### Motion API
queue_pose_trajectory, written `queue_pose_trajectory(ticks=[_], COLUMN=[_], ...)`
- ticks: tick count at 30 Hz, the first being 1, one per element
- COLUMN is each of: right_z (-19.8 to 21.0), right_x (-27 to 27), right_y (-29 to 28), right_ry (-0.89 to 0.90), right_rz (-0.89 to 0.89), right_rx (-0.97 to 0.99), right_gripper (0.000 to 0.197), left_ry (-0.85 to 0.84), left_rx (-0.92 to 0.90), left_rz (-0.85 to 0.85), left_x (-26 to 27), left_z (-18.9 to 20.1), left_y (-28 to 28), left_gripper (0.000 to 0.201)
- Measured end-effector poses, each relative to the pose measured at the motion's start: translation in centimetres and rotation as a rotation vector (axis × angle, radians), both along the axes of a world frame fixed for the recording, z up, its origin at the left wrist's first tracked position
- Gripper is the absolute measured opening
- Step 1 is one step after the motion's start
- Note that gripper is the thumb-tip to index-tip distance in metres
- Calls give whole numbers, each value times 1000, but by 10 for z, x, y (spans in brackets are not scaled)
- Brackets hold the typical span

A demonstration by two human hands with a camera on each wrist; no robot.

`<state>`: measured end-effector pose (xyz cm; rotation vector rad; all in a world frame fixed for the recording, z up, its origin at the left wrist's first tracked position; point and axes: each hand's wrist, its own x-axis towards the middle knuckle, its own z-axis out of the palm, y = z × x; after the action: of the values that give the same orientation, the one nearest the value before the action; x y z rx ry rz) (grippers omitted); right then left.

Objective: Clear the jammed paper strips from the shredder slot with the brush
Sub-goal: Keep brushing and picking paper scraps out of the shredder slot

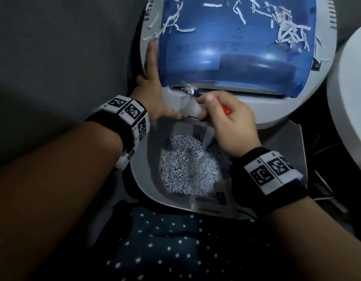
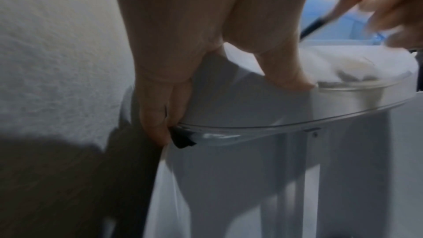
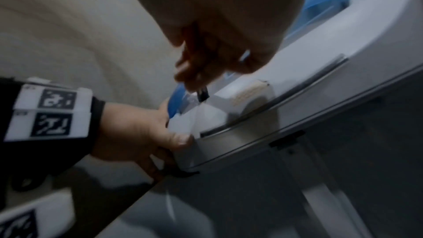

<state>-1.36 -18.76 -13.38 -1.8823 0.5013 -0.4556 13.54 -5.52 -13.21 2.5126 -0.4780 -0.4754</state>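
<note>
brush (image 1: 220,105): slim and stiff, red handle and dark tip, likely very light; right hand (image 1: 229,120) pinches it pen-fashion close to the tip, tip at the slot (image 1: 226,90) along the near edge of the blue cover (image 1: 236,47), about 11 o'clock from that hand; best held low on the handle for control. jammed paper strips (image 1: 188,89): a small tuft at the slot's left end, thin, limp, likely to tear if yanked. shredder head (image 1: 281,110): rigid plastic, probably heavy, steadied at 9 o'clock by left hand (image 1: 153,98), forefinger straight along the cover's edge, thumb and lower fingers gripping its rim
</note>
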Motion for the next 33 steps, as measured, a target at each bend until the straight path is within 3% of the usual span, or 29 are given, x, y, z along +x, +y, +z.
queue_pose_trajectory(ticks=[2,4,5,7,10,12,15,16,18,20,21,24,26,27,29,31,33], right_z=[6,5,3,-4,-8,-3,-5,-5,-10,-9,-6,2,1,0,-9,-12,-9], right_x=[0,3,6,10,13,12,12,12,15,16,15,11,12,15,20,21,20], right_y=[-7,-15,-14,-2,12,7,-5,-2,8,17,17,3,-2,0,10,18,11], right_ry=[-94,-78,-15,73,-32,-106,-102,-63,2,-24,-59,-219,-208,-132,10,3,-56], right_rz=[-232,-424,-413,-213,84,13,-326,-315,-104,79,84,-207,-362,-341,-128,63,61], right_rx=[13,-29,-71,-103,30,81,23,-2,-29,-19,3,21,-28,-70,-107,-7,104], right_gripper=[27,31,31,22,15,23,27,25,15,15,19,32,34,34,27,17,20], left_ry=[5,7,7,-2,-9,2,-1,-4,-3,6,9,5,13,12,-3,-12,-7], left_rx=[1,1,-2,-8,-11,-21,-23,-22,-24,-23,-21,-18,-20,-22,-29,-33,-30], left_rz=[-5,-8,-9,-6,-6,-6,-26,-26,-18,-8,-4,-11,-5,-2,-6,-11,-5], left_x=[0,1,1,2,1,0,0,0,-1,-2,-2,-2,-1,-1,-1,-1,-1], left_z=[0,0,-1,-2,-2,-1,1,1,2,2,2,1,0,0,0,0,0], left_y=[0,1,1,2,1,1,2,2,2,1,1,0,1,1,2,1,0], left_gripper=[166,166,166,166,164,163,164,164,164,165,165,165,164,164,164,164,164])
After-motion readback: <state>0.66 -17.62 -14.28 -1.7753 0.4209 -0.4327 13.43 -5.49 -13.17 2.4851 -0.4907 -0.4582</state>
